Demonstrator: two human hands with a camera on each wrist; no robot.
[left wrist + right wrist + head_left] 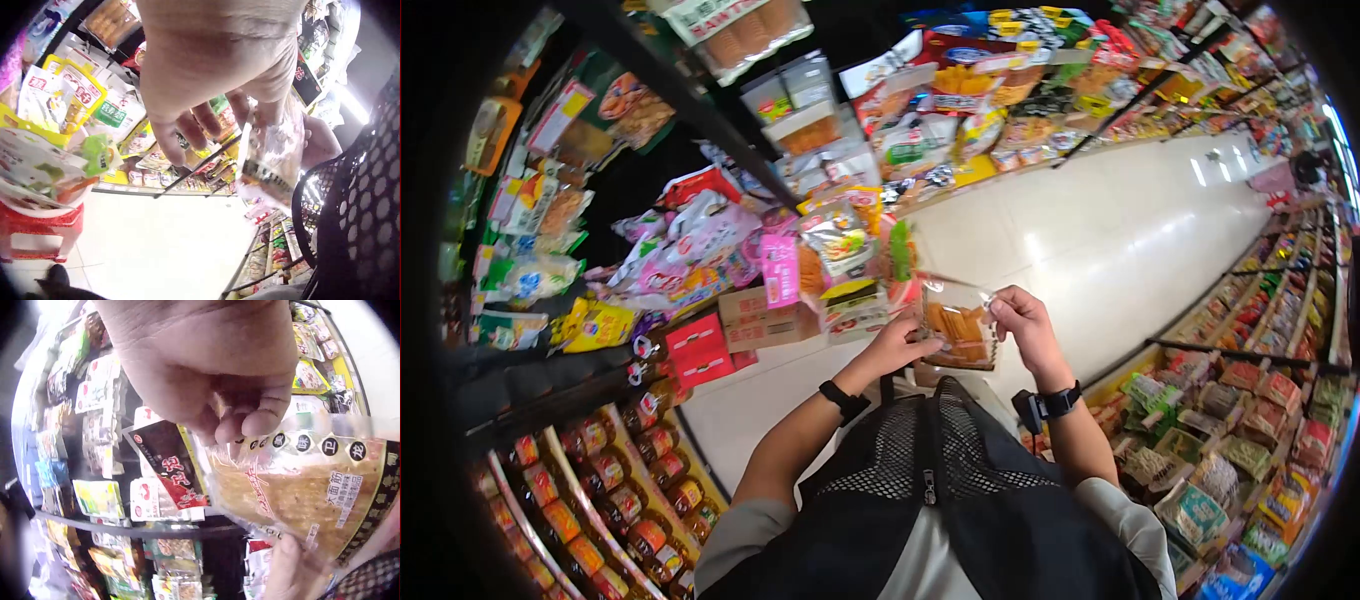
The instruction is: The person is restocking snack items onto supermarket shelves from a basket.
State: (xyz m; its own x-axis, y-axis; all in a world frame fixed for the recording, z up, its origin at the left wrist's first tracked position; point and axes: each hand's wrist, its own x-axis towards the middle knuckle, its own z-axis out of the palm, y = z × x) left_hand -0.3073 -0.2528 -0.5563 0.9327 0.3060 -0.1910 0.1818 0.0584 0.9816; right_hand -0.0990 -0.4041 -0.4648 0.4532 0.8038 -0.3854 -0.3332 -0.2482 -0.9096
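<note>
A clear packet of orange-brown strips is held between both hands in front of the torso. The left hand pinches its left side; in the left wrist view the packet lies against the thumb side of the left hand, whose other fingers extend apart from it. Curled fingers of the right hand grip the opposite edge. From the right wrist, the right hand covers the packet's upper corner, while printed characters show on the packet and the left thumb presses its lower edge.
Snack shelves curve along the far side. Bottled goods stand at lower left, bagged goods at right. Cardboard and red boxes sit near the left hand. Pale floor runs between shelves; a red stool stands nearby.
</note>
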